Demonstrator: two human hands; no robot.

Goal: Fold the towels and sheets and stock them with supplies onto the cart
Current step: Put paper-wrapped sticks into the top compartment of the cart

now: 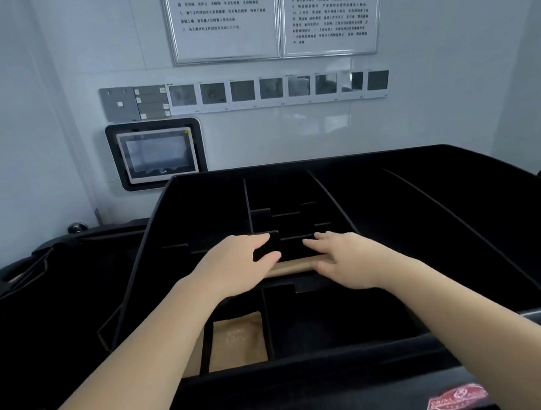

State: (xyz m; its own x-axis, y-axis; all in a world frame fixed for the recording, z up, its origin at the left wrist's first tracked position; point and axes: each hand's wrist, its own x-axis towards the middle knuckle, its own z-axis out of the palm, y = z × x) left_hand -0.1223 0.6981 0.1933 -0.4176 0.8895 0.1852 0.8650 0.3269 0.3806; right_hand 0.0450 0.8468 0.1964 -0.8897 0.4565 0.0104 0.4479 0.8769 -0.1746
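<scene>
A black divided organiser tray (468, 214) sits on top of the cart, split into several compartments by thin black walls. My left hand (235, 265) and my right hand (347, 258) reach into its middle section, side by side. Between them lies a flat stack of tan paper packets (290, 266), standing on edge in a compartment. My left hand's thumb and fingers curl round the left end of the stack and a black divider. My right hand rests on the right end with its fingers fairly straight. More tan packets (240, 341) lie in a near compartment.
The cart's dark front rail (316, 366) runs across below my arms, with a red label (456, 396) at lower right. A dark bag (33, 285) hangs at the left. On the white wall behind are a touch panel (157, 154), switch panels and framed notices.
</scene>
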